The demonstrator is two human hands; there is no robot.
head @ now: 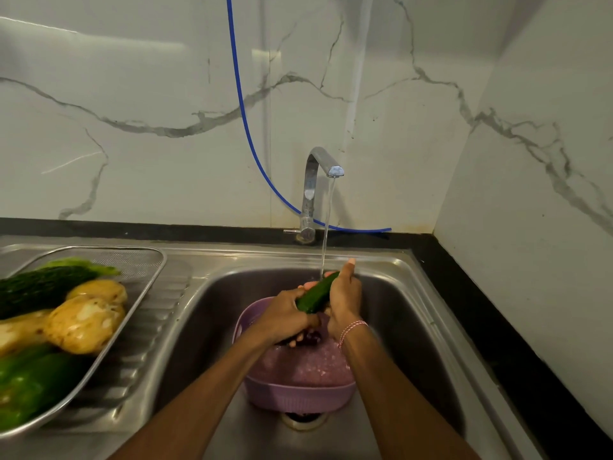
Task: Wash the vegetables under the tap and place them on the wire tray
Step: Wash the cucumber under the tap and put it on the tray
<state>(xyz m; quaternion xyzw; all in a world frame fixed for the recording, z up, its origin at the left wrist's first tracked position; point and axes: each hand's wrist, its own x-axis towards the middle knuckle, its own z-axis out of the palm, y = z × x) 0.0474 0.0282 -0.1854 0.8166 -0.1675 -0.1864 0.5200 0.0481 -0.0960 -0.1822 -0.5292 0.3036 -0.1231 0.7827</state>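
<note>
A dark green cucumber [317, 293] is held in both hands over the sink [414, 313], its far end under the running stream from the steel tap [320, 167]. My left hand [287, 315] grips its near end. My right hand [343, 295] wraps its upper part. Below the hands sits a purple colander [298, 390] with something dark in it, mostly hidden by my hands. The wire tray [146, 283] on the left drainboard holds bitter gourds [43, 287], potatoes [84, 323] and green peppers [30, 383].
A blue hose [247, 127] hangs down the marble wall and runs behind the tap. A black counter edge [491, 327] borders the sink on the right, next to the side wall. The drain [303, 419] shows beneath the colander.
</note>
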